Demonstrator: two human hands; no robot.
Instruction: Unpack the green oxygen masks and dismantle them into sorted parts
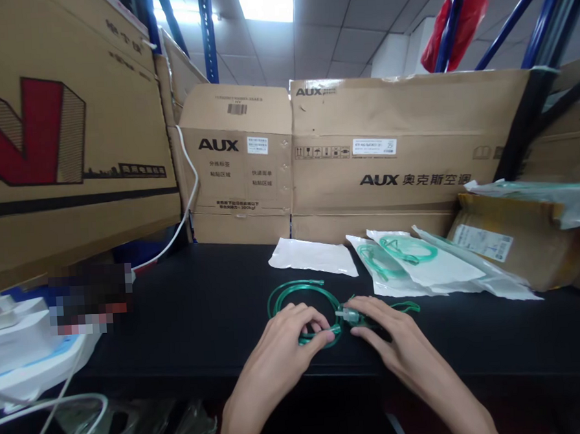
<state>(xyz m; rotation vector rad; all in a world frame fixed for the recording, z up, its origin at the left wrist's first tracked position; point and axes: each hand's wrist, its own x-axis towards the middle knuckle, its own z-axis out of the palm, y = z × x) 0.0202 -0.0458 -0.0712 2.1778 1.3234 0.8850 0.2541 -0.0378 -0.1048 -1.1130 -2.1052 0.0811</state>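
Observation:
A coil of green tubing (317, 283) lies on the black tabletop in front of me. My left hand (292, 337) pinches one end of this tubing between thumb and fingers, its tip pointing right. Just across from that tip, a clear connector (351, 315) sticks out to the left from under my right hand (386, 325). That hand is closed around what looks like a green oxygen mask, mostly hidden by the fingers. A green strap loop (409, 306) shows beyond the knuckles. Tube end and connector are close; whether they touch I cannot tell.
Behind the hands lies a white packet (312, 257). Several clear-and-white pouches with green tubing (409, 256) lie at right, beside a cardboard box (509, 231). Large AUX cartons (392, 121) wall the back. A white power strip (30, 366) with cables sits at left.

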